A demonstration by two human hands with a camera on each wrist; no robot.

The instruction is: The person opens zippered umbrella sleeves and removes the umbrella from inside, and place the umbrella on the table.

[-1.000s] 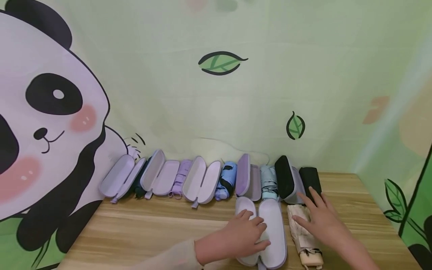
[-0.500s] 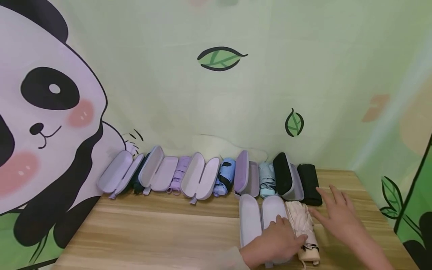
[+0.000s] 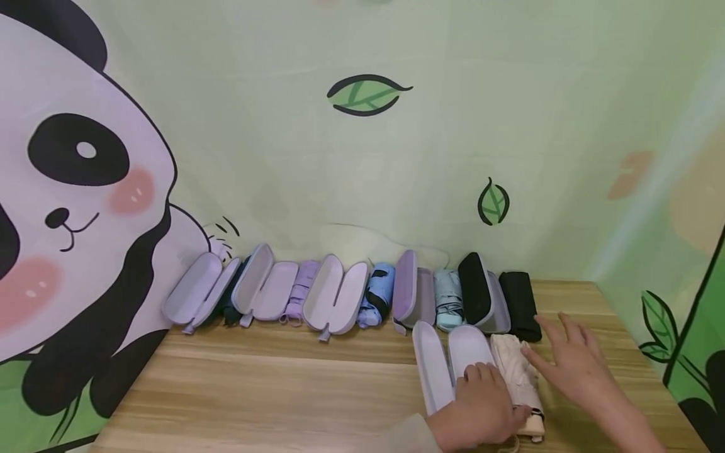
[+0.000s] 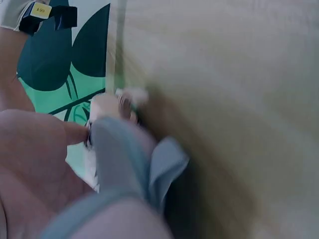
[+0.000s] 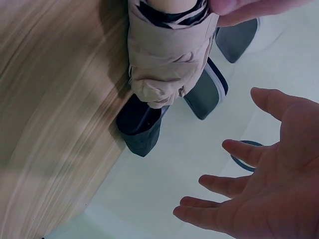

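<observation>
An open pale-lilac hard case [image 3: 433, 368], its two long shells side by side, lies near the table's front right. My left hand [image 3: 478, 402] rests over its right shell, partly hiding it, with the thumb reaching to a folded beige umbrella [image 3: 512, 368] alongside. In the left wrist view the case [image 4: 117, 154] has a fabric tab at its end. My right hand [image 3: 572, 362] is spread just right of the umbrella, thumb near its upper side. The right wrist view shows that hand [image 5: 279, 184] with fingers apart and nothing in them, beside the umbrella [image 5: 169, 59].
Along the back runs a row of open cases, such as a purple one [image 3: 404, 286] and a black one [image 3: 476, 292], alternating with folded umbrellas: lilac [image 3: 303, 289], blue [image 3: 379, 292], light blue [image 3: 449, 299], black [image 3: 520, 305]. A panda-printed cloth [image 3: 362, 163] hangs behind.
My left hand has moved right, and the open case has slid right with it, closer to the beige umbrella. My right hand has drawn back from over the umbrella to its right side.
</observation>
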